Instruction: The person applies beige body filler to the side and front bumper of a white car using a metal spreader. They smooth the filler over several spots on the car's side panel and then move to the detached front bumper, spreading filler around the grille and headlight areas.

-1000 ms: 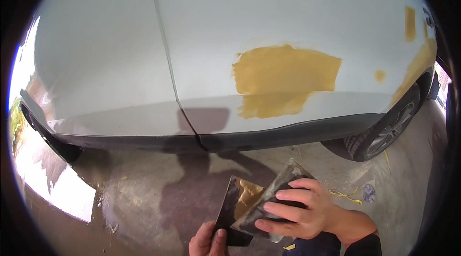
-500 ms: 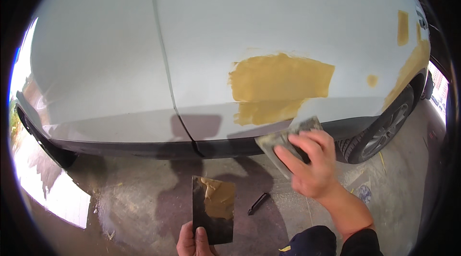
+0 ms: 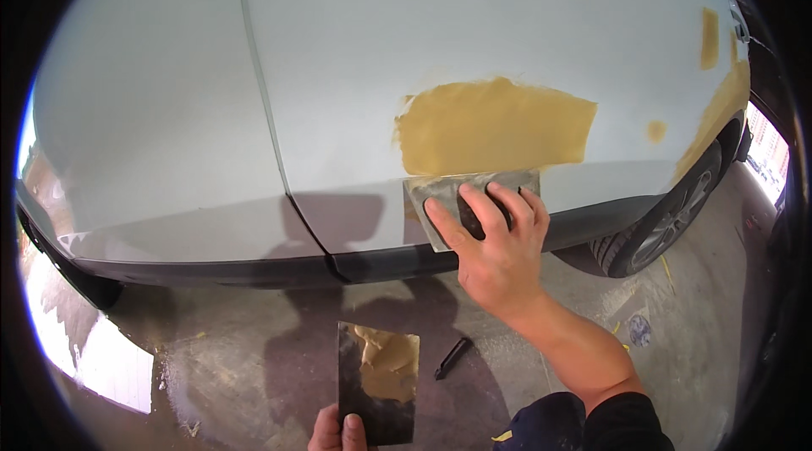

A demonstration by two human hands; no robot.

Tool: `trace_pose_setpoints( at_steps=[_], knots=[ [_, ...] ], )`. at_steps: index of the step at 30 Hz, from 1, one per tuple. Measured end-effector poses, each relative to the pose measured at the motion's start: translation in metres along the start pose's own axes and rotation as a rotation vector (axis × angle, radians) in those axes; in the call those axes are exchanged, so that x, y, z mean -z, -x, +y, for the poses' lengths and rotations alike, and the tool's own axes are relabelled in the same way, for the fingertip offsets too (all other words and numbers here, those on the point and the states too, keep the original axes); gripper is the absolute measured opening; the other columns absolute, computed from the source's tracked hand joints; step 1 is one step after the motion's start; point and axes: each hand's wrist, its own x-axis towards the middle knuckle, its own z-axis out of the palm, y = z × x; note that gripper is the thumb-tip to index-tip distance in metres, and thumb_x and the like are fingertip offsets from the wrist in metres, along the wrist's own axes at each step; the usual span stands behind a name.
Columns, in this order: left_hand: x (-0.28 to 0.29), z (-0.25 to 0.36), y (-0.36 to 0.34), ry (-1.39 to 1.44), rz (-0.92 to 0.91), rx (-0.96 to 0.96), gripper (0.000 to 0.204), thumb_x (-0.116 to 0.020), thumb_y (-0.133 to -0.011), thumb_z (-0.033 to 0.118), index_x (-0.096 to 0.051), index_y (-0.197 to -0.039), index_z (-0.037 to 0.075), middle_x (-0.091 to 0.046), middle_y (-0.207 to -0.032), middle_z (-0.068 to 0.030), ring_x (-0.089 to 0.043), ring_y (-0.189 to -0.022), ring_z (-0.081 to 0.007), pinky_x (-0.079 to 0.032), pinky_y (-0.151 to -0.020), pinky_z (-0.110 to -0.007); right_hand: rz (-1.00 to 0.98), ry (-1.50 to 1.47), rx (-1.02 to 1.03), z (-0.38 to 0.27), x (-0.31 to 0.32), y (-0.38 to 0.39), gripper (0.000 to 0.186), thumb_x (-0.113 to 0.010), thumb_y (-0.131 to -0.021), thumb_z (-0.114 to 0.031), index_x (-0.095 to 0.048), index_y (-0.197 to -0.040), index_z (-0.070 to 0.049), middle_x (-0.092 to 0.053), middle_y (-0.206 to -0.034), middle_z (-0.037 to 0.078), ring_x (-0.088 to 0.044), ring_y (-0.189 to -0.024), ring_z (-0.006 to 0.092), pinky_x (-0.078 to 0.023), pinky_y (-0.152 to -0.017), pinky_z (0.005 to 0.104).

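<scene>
My right hand point(image 3: 499, 244) presses a wide grey filler spreader point(image 3: 431, 189) to the white car door point(image 3: 355, 96), fingers spread across its face. The spreader's upper edge lies along the crease below a large patch of tan body filler point(image 3: 499, 125). Most of the filler below the crease is hidden behind the spreader. At the bottom, my left hand point(image 3: 338, 430) grips a dark rectangular mixing board point(image 3: 355, 383) by its lower left corner, thumb on top. A thick lump of tan filler point(image 3: 389, 362) sits on the board's upper part.
More filler covers the wheel arch edge point(image 3: 719, 125), with smaller patches nearby. The rear wheel point(image 3: 677, 227) is at right. A black box cutter-like tool point(image 3: 454, 358) lies on the concrete floor point(image 3: 228, 366). My knee point(image 3: 545, 426) shows at the bottom. A dark sill point(image 3: 406, 263) runs below the doors.
My right hand has moved up and left, bringing the spreader from the sill onto the door below the crease. My left hand still holds the board, slightly lower in view.
</scene>
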Motion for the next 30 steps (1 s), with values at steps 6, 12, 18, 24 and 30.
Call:
trace_pose_setpoints(
  at_steps=[6, 12, 18, 24, 30],
  knots=[
    [-0.001, -0.011, -0.013, 0.017, 0.008, -0.002, 0.018, -0.052, -0.108, 0.022, -0.063, -0.109, 0.008, -0.054, -0.068, 0.0057, -0.042, -0.048, -0.0025, -0.033, -0.044, -0.019, -0.093, -0.028, -0.004, -0.012, 0.003, 0.003, 0.056, -0.062, -0.077, -0.008, -0.07, -0.128, -0.031, -0.053, -0.132, 0.0, -0.044, -0.121, 0.0279, -0.034, -0.099, 0.0559],
    [0.0, -0.015, -0.015, 0.016, -0.002, 0.011, 0.018, -0.052, -0.108, 0.022, -0.063, -0.109, 0.008, -0.054, -0.068, 0.0053, -0.042, -0.047, -0.0028, -0.035, -0.043, -0.019, -0.174, -0.057, 0.03, -0.015, -0.004, 0.028, 0.056, -0.063, -0.078, -0.009, -0.069, -0.13, -0.031, -0.053, -0.131, -0.001, -0.045, -0.12, 0.0278, -0.034, -0.101, 0.0558],
    [-0.001, -0.006, -0.008, -0.015, -0.001, -0.013, 0.019, -0.053, -0.108, 0.022, -0.063, -0.109, 0.007, -0.055, -0.069, 0.0047, -0.043, -0.047, -0.0036, -0.036, -0.043, -0.02, -0.254, -0.091, -0.003, 0.002, 0.006, 0.048, 0.054, -0.063, -0.078, -0.008, -0.07, -0.127, -0.029, -0.056, -0.13, 0.001, -0.048, -0.117, 0.0282, -0.037, -0.099, 0.055],
    [0.001, 0.0, -0.001, 0.0, -0.006, -0.012, 0.018, -0.053, -0.108, 0.021, -0.063, -0.109, 0.007, -0.055, -0.07, 0.0051, -0.042, -0.049, -0.003, -0.035, -0.044, -0.02, -0.045, -0.063, 0.001, 0.027, 0.032, 0.019, 0.055, -0.062, -0.075, -0.006, -0.071, -0.125, -0.026, -0.056, -0.128, 0.004, -0.05, -0.115, 0.0292, -0.04, -0.098, 0.055],
    [-0.001, 0.005, 0.0, 0.022, -0.027, 0.064, 0.019, -0.053, -0.108, 0.019, -0.064, -0.113, 0.004, -0.06, -0.078, 0.0039, -0.05, -0.058, -0.0039, -0.042, -0.052, -0.021, -0.031, -0.032, -0.009, 0.025, 0.019, 0.003, 0.057, -0.063, -0.073, -0.003, -0.072, -0.124, -0.026, -0.055, -0.129, 0.004, -0.048, -0.117, 0.0311, -0.038, -0.099, 0.0555]
  ],
)
